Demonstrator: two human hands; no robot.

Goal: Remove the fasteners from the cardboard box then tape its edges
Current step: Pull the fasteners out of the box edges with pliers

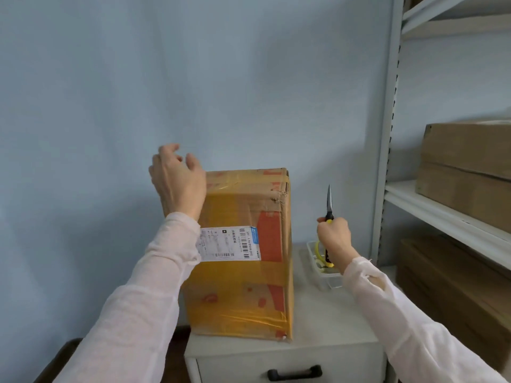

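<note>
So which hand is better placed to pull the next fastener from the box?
Right. The right hand grips the pliers, tips up, beside the cardboard box. The left hand is open, toolless, by its top left corner, likelier to steady it.

The shipping label (229,243) on the cardboard box (243,299) shows barcodes and sideways print resembling "L16-D548".
</note>
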